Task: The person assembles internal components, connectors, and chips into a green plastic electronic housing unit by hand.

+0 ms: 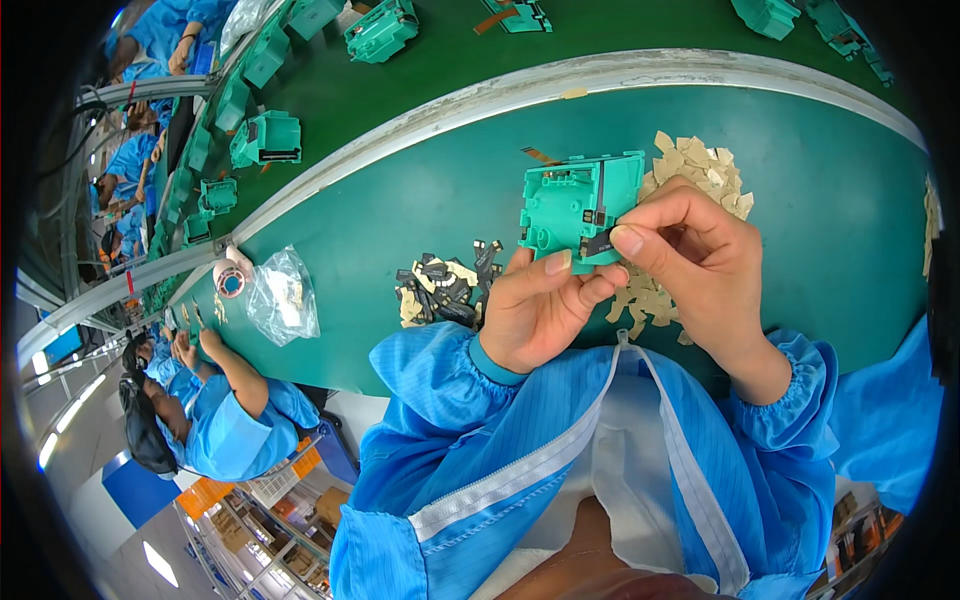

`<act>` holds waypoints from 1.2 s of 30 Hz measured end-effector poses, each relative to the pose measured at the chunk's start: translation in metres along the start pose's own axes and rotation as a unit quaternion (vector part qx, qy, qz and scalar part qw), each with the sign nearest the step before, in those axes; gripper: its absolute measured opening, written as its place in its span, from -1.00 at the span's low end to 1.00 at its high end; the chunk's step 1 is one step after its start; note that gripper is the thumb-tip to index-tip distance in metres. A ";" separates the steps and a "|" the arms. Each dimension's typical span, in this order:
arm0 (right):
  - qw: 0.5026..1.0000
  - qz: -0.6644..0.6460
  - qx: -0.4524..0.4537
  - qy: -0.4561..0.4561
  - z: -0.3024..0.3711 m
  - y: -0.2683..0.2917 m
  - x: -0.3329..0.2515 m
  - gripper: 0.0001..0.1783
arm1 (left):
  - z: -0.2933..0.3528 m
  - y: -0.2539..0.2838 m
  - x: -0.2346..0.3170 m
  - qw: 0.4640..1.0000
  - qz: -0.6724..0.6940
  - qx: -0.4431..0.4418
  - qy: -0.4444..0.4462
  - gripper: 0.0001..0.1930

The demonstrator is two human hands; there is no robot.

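Observation:
A green plastic housing (pixel 560 212) with ribs and small posts inside is held up above the bench in my left hand (pixel 530 312), thumb along its near edge and fingers beneath. An orange-brown flat cable (pixel 541 156) sticks out from its far left corner. My right hand (pixel 705 262) is at the housing's right side, with thumb and index finger pinched on a small black flex strip (pixel 597 243) lying against the housing. The fingertips hide the strip's right end. Behind my right hand lies a pile of cream-coloured cut pieces (pixel 703 172), partly covered by the hand.
Left of my left hand lies a heap of black strips and cream pieces (pixel 440 287). Farther left are a clear plastic bag (pixel 284 298) and a tape roll (pixel 230 281). Beyond a metal rail (pixel 450 105), more green housings (pixel 267 139) stand on a green belt. Co-workers sit along the left.

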State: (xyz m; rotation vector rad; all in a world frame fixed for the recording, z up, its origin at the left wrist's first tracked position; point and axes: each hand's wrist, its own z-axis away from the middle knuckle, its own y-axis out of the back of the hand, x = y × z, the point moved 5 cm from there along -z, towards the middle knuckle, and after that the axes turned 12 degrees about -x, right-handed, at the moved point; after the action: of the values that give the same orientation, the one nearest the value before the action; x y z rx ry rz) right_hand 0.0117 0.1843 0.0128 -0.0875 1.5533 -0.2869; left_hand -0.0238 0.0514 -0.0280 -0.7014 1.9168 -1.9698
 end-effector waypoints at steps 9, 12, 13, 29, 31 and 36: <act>0.998 0.041 0.017 0.033 0.002 -0.002 0.000 -0.95 | 0.000 -0.001 -0.002 0.999 0.037 -0.004 -0.001 -0.62; 0.997 0.057 0.020 0.048 0.001 -0.002 0.000 -0.95 | 0.000 -0.002 -0.001 0.999 0.038 0.004 -0.005 -0.62; 0.997 0.062 0.021 0.052 0.001 -0.002 0.000 -0.95 | 0.001 -0.001 -0.001 0.999 0.038 0.004 -0.006 -0.62; 0.978 0.168 0.047 0.115 0.003 -0.001 -0.014 -0.76 | 0.005 0.002 -0.001 1.000 -0.007 -0.007 0.012 -0.56; 0.987 0.046 0.150 0.022 -0.001 0.007 -0.019 -0.67 | 0.006 0.004 0.001 1.000 -0.010 -0.003 0.000 -0.56; 0.994 -0.012 0.106 0.015 0.002 0.009 0.002 -0.73 | 0.005 0.001 0.002 0.999 0.039 -0.007 -0.011 -0.58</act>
State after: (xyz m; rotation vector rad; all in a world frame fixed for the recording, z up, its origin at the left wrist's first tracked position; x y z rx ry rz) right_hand 0.0145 0.1925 0.0089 0.0646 1.5436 -0.4732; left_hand -0.0233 0.0458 -0.0292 -0.6394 1.9176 -1.8940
